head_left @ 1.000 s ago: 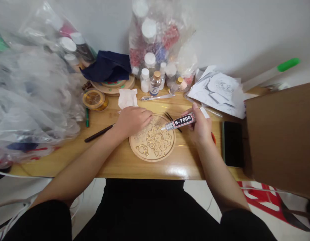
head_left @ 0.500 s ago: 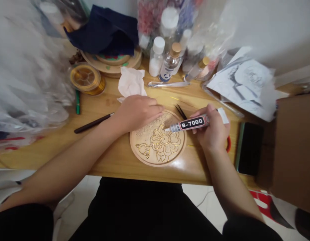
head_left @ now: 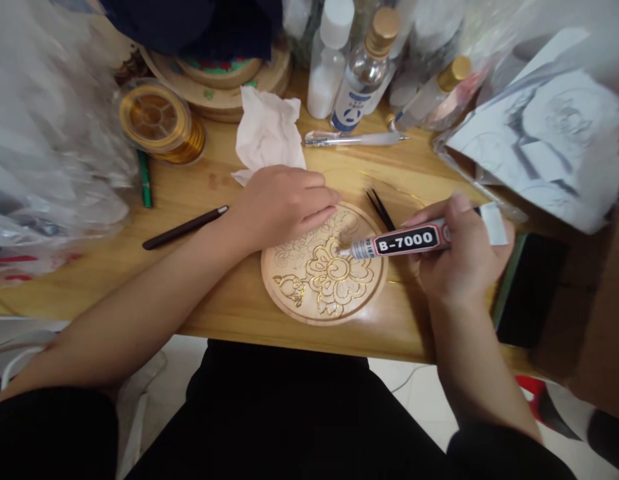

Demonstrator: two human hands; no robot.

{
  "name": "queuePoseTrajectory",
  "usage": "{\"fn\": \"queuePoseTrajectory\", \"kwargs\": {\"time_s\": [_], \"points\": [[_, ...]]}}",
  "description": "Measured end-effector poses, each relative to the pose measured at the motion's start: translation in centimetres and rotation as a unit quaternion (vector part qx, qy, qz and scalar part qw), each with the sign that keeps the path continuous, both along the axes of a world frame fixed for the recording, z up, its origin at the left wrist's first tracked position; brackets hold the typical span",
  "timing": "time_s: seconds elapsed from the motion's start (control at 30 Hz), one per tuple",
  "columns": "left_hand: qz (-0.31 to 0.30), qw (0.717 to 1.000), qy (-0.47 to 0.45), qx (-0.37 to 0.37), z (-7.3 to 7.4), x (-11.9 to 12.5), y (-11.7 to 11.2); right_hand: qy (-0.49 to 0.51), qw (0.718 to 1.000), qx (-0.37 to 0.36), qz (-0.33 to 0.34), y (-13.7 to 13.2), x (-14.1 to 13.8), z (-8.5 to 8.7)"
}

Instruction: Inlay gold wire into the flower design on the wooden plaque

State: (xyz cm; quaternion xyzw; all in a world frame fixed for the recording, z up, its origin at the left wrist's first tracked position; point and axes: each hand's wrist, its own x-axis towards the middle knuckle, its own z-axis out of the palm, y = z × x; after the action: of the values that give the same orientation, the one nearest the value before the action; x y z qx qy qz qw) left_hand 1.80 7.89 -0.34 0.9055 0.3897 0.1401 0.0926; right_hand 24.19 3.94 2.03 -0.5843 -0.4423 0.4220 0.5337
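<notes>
A round wooden board point(head_left: 284, 299) lies on the table, with a flower pattern outlined in gold wire and pencil-like lines in its upper part. My left hand point(head_left: 284, 207) rests over its upper left edge, fingers stretched to the right; the thumb is hidden. My right hand point(head_left: 462, 257) is closed around a B-7000 glue tube point(head_left: 408, 241), its nozzle pointing left, at or just above the flower's upper petals. Black tweezers point(head_left: 380, 209) show behind the tube; whether my right hand also holds them, I cannot tell.
A gold wire spool point(head_left: 182, 150), a dark pen point(head_left: 184, 228) and a crumpled tissue point(head_left: 269, 133) lie left and behind. Several bottles, including a gold-capped bottle point(head_left: 357, 87), and a clear pen point(head_left: 354, 139) stand or lie farther back. At right are paper drawings point(head_left: 544, 133) and a phone point(head_left: 532, 290).
The view has shifted closer and slightly down. Both hands keep their places at the board, and the glue nozzle stays around the upper petals.
</notes>
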Motion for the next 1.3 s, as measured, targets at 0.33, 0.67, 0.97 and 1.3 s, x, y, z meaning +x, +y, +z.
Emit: {"fn": "queuePoseTrajectory", "kwargs": {"time_s": [0.33,0.67,0.97,1.3], "points": [[0.003,1.0,-0.009,0.01,-0.11,0.01,-0.04,-0.014,0.999,0.011,0.035,-0.14,-0.14,0.1],[0.009,1.0,-0.011,0.0,-0.15,0.04,-0.05,-0.015,0.999,0.02,0.021,-0.11,-0.14,-0.11],[0.006,1.0,-0.024,0.0,-0.11,0.05,-0.09,-0.016,0.999,0.024,0.021,-0.2,-0.02,-0.13],[0.008,1.0,-0.019,0.003,-0.12,0.08,-0.03,-0.009,1.0,0.017,0.02,-0.27,-0.31,0.31]]}}
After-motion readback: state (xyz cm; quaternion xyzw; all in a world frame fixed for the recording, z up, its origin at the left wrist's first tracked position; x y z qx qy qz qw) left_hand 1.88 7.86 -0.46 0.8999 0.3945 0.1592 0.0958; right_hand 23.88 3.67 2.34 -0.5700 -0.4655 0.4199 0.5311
